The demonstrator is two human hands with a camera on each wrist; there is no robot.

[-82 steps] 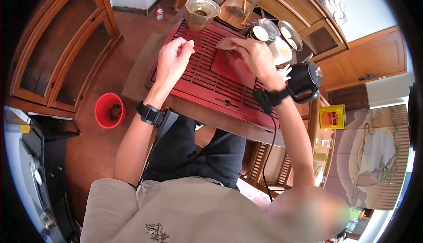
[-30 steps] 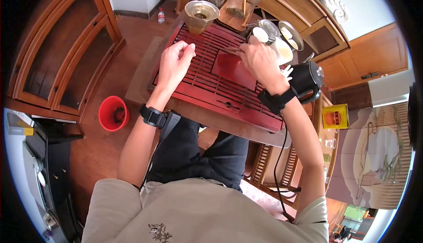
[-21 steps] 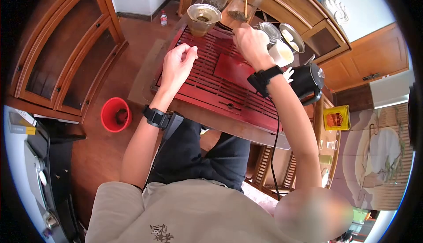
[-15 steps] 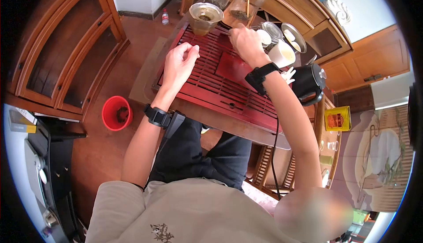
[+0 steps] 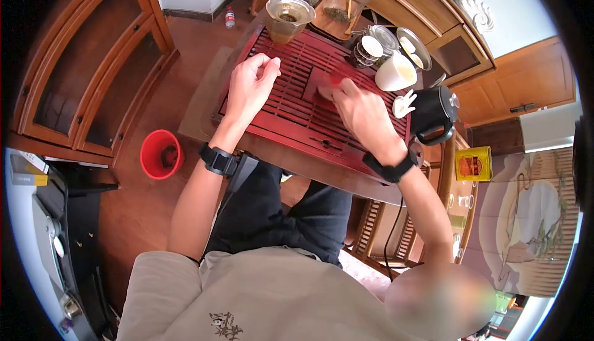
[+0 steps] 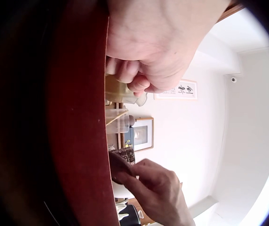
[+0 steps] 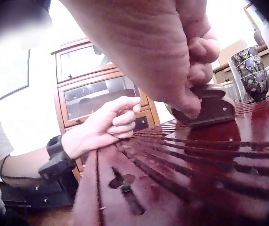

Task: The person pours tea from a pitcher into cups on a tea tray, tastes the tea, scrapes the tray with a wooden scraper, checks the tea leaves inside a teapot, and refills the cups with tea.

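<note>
My right hand (image 5: 369, 113) pinches a flat brown piece (image 7: 207, 112) with a rounded top, its straight lower edge down at the red slatted tea tray (image 5: 281, 103). In the left wrist view the right hand (image 6: 160, 190) holds the same dark piece (image 6: 119, 168) between thumb and fingers. My left hand (image 5: 252, 88) rests at the tray's left edge, fingers loosely curled, nothing seen in it. From the right wrist view, the left hand (image 7: 107, 126) lies beside the slats. A smooth red panel (image 5: 314, 83) is partly hidden behind the right hand.
A strainer-topped glass pitcher (image 5: 284, 30) stands at the tray's far left. Stacked patterned cups (image 7: 251, 74), a white cup (image 5: 396, 73), a white hand-shaped figure (image 5: 403, 104) and a black kettle (image 5: 434, 111) line the right side. A red bin (image 5: 149, 160) stands on the floor.
My right hand has come back from the tray's far side toward my body with the brown piece, uncovering the stacked cups. My left hand has stayed nearly still.
</note>
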